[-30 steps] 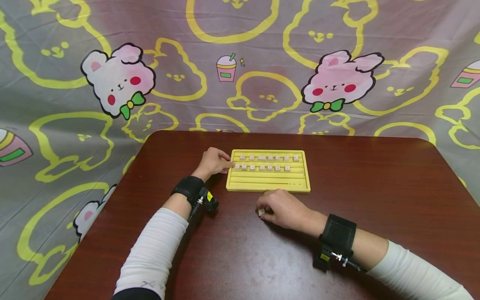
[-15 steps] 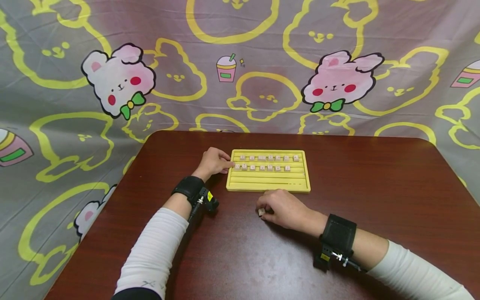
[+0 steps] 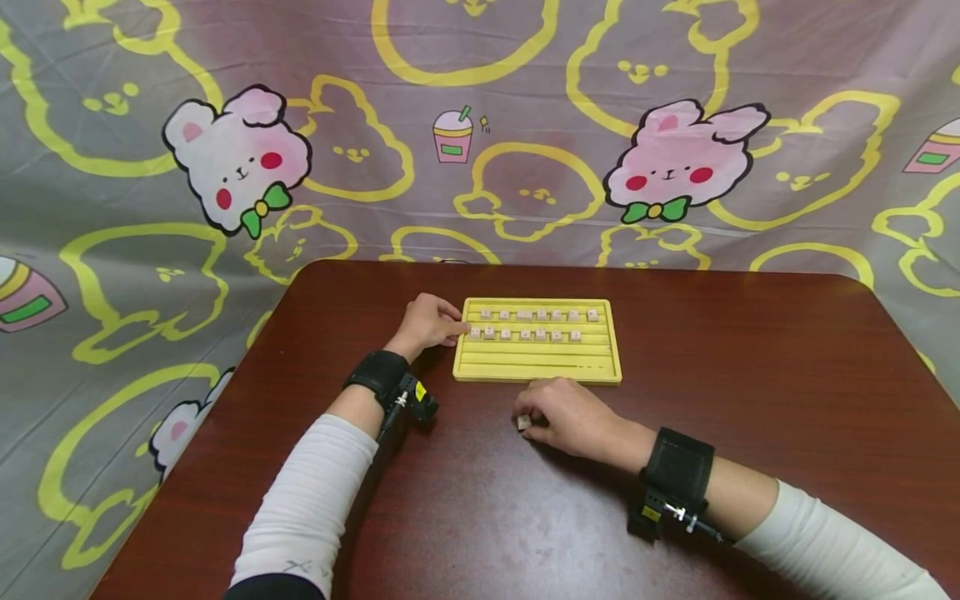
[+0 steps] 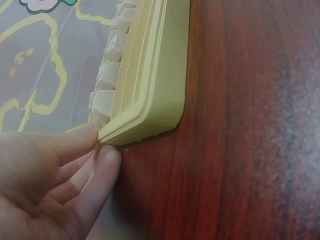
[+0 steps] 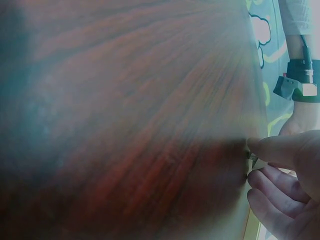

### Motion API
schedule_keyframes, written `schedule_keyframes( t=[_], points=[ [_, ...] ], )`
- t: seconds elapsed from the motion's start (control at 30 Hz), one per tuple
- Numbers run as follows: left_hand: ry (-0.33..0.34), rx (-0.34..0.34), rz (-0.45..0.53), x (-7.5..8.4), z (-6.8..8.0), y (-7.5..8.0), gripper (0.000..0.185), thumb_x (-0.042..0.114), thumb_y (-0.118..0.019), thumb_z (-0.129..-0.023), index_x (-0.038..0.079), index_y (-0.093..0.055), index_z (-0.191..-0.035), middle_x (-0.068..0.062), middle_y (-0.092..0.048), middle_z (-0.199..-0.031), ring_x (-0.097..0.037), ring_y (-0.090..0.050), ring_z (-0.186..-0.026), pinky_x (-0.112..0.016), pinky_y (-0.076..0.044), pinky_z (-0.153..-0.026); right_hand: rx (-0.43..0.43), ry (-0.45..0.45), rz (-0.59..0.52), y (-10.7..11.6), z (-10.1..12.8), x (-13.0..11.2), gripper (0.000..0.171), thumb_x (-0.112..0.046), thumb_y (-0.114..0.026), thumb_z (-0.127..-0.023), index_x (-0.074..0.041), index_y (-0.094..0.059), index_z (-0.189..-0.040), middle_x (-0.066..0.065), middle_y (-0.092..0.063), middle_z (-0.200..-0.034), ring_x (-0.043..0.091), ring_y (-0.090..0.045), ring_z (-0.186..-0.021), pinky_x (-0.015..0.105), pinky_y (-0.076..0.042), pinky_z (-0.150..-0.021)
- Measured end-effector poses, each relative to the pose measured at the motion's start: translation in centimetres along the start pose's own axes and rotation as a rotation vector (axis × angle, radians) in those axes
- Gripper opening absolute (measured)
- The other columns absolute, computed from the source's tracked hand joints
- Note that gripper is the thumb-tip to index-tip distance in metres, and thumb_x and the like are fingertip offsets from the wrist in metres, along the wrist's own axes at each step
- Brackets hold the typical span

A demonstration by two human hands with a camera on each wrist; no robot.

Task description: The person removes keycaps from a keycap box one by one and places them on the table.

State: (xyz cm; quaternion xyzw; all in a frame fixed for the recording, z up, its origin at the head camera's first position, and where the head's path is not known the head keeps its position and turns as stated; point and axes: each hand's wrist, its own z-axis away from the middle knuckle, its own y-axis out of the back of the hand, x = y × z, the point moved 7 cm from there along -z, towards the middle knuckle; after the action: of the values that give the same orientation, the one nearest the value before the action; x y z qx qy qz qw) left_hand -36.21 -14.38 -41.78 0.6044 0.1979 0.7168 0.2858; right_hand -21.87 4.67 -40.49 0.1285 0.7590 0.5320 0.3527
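A yellow tray (image 3: 537,361) with grooved rows lies mid-table. Small pale tiles (image 3: 525,334) fill its two far rows. My left hand (image 3: 427,323) is at the tray's left rim. In the left wrist view its fingers (image 4: 97,150) pinch the corner of the tray (image 4: 160,100), one on top of the rim and one under it. My right hand (image 3: 561,412) rests on the table just in front of the tray. Its thumb and fingers pinch a small pale tile (image 3: 522,423), seen as a sliver (image 5: 251,160) in the right wrist view.
The dark red-brown table (image 3: 750,375) has rounded far corners. A grey cloth (image 3: 525,125) with rabbit prints hangs behind it and drapes down on both sides. Black bands with cameras sit on both wrists (image 3: 378,377).
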Motion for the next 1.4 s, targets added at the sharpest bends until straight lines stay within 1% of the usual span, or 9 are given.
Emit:
schedule_keyframes(
  t=[0.3, 0.6, 0.87, 1.03, 1.23, 1.4],
  points=[
    [0.004, -0.005, -0.002, -0.06, -0.07, 0.00, 0.032, 0.015, -0.076, -0.088, -0.004, -0.069, -0.113, -0.022, -0.073, -0.100, -0.012, -0.070, -0.063, -0.027, -0.062, -0.063, 0.000, 0.003, -0.007, -0.08, -0.01, 0.03, 0.014, -0.016, -0.079, -0.085, -0.017, -0.075, -0.098, -0.004, -0.071, -0.092, 0.007, -0.066, -0.082, 0.019, -0.056, -0.072],
    [0.012, -0.016, 0.028, -0.21, -0.22, -0.07, 0.033, 0.014, -0.076, -0.088, -0.004, -0.069, -0.115, -0.022, -0.074, -0.101, -0.010, -0.068, -0.061, -0.024, -0.062, -0.061, 0.003, 0.008, -0.011, -0.01, 0.01, 0.02, 0.013, -0.016, -0.079, -0.085, -0.017, -0.075, -0.097, -0.004, -0.071, -0.092, 0.007, -0.067, -0.082, 0.020, -0.057, -0.072],
    [0.010, -0.017, 0.024, -0.12, -0.09, 0.04, 0.034, 0.014, -0.076, -0.088, -0.005, -0.069, -0.115, -0.023, -0.074, -0.102, -0.013, -0.070, -0.064, -0.027, -0.063, -0.065, -0.004, -0.010, -0.027, 0.06, -0.03, 0.07, 0.012, -0.017, -0.078, -0.086, -0.017, -0.074, -0.097, -0.005, -0.071, -0.092, 0.006, -0.067, -0.082, 0.020, -0.057, -0.071],
    [0.014, -0.020, 0.023, -0.10, -0.04, -0.02, 0.034, 0.014, -0.076, -0.088, -0.004, -0.068, -0.116, -0.023, -0.074, -0.102, -0.014, -0.071, -0.065, -0.028, -0.063, -0.065, 0.007, 0.000, -0.017, 0.12, 0.02, -0.05, 0.008, -0.016, -0.075, -0.088, -0.017, -0.074, -0.096, -0.005, -0.071, -0.090, 0.006, -0.066, -0.080, 0.019, -0.055, -0.069],
    [0.021, -0.020, 0.025, -0.08, -0.14, -0.05, 0.035, 0.014, -0.076, -0.088, -0.004, -0.068, -0.116, -0.023, -0.073, -0.102, -0.015, -0.071, -0.065, -0.028, -0.063, -0.065, 0.011, 0.004, -0.028, 0.10, 0.05, -0.10, 0.011, -0.014, -0.077, -0.086, -0.017, -0.075, -0.097, -0.005, -0.070, -0.091, 0.006, -0.066, -0.082, 0.019, -0.056, -0.070],
    [0.021, -0.022, 0.033, -0.22, -0.28, -0.11, 0.034, 0.014, -0.076, -0.087, -0.005, -0.068, -0.115, -0.023, -0.073, -0.101, -0.013, -0.070, -0.063, -0.027, -0.063, -0.064, 0.011, 0.007, -0.015, -0.05, 0.06, -0.08, 0.012, -0.014, -0.078, -0.086, -0.017, -0.075, -0.096, -0.005, -0.070, -0.091, 0.006, -0.065, -0.081, 0.018, -0.055, -0.070]
  ],
)
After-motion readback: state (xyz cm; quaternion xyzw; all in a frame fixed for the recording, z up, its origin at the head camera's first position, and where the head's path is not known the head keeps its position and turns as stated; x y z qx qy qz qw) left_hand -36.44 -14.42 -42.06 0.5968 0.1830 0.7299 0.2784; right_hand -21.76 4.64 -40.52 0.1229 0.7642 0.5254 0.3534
